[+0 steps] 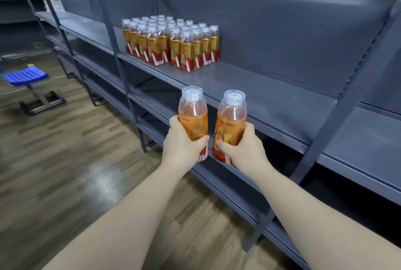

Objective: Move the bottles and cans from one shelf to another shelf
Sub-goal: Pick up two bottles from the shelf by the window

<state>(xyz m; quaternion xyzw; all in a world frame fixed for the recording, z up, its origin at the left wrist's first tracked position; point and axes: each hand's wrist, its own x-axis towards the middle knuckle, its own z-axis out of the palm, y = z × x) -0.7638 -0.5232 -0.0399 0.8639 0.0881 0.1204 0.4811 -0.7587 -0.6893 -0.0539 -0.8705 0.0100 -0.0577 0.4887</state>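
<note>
My left hand (182, 142) grips an orange drink bottle (193, 113) with a clear cap, held upright in front of the shelving. Beside it, my right hand (243, 147) grips a second orange bottle (231, 117) of the same kind, tilted slightly left. Both bottles hover in the air just before the front edge of a grey metal shelf (271, 98). Further back on that same shelf stands a tight block of several matching bottles (171, 44) with orange and red labels.
The grey shelving unit has slanted uprights (321, 124) on the right and lower shelves (217, 172) below my hands. A blue stool (28, 78) stands on the wooden floor (65, 161) at the left. More grey racks (54, 15) run toward the back left.
</note>
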